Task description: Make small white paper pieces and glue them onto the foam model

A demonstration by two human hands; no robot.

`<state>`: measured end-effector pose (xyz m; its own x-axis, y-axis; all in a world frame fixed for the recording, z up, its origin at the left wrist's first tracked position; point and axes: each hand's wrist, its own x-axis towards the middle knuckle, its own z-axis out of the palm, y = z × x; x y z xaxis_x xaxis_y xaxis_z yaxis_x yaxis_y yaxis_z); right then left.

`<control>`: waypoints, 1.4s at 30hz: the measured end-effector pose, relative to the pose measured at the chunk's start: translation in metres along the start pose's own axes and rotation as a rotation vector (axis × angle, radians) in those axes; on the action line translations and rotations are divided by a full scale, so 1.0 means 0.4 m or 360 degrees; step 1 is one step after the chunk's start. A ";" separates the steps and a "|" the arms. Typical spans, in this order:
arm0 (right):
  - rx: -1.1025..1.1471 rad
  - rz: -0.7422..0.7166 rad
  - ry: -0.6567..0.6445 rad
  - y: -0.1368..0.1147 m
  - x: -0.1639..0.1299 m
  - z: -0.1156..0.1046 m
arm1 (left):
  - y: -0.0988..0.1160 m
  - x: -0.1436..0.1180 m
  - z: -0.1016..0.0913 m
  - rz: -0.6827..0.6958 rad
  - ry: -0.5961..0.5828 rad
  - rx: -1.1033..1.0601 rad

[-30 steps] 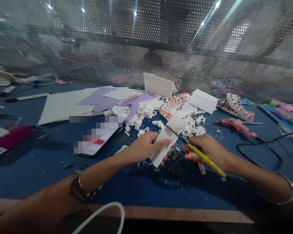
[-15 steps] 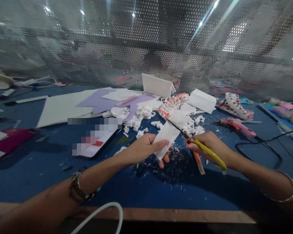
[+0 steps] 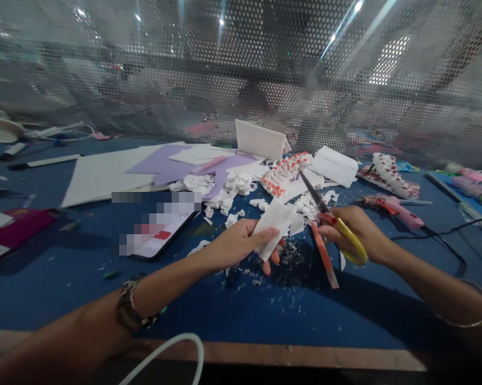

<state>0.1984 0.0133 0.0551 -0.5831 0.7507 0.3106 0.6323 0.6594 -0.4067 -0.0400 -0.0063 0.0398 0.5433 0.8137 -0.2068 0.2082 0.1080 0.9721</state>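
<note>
Between the thumb and fingers of my left hand (image 3: 251, 240) is a folded piece of white paper (image 3: 276, 222), tilted up and away from me. My right hand (image 3: 351, 230) is closed round the yellow handle of a pair of scissors (image 3: 315, 195), whose blades point up and to the left, apart from the paper. Just below the right hand lies an orange cutter-like strip (image 3: 324, 259). Crumpled white paper scraps (image 3: 235, 184) and tiny shreds lie beyond and under the hands. Behind them is a white piece dotted with red (image 3: 284, 174).
A phone (image 3: 162, 230) lies left of my hands, near white and lilac sheets (image 3: 104, 174). A folded white card (image 3: 260, 140) stands at the back. To the right are a pink glue gun (image 3: 401, 210) with its cable and another dotted piece (image 3: 393, 174). Perforated metal (image 3: 224, 80) borders the table.
The scissors have cut through the paper and moved right and up, away from it. The piece in my left hand is shorter, while that hand has barely moved.
</note>
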 end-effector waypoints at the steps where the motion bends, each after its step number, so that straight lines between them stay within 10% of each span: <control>1: -0.0043 -0.0025 -0.0002 0.002 0.001 -0.004 | 0.002 0.000 0.000 0.0004 0.0039 -0.0008; 16: -0.0310 -0.0113 -0.0433 -0.024 -0.012 -0.001 | -0.013 0.007 -0.007 0.0312 0.0477 -0.0195; 42: -0.0021 -0.0033 -0.0426 -0.053 -0.009 0.028 | 0.010 -0.013 0.017 -0.0005 0.0061 0.0043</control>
<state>0.1813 -0.0041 0.0529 -0.7091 0.7006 0.0802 0.6243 0.6766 -0.3905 -0.0365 -0.0140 0.0440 0.5110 0.8348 -0.2049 0.2323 0.0954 0.9680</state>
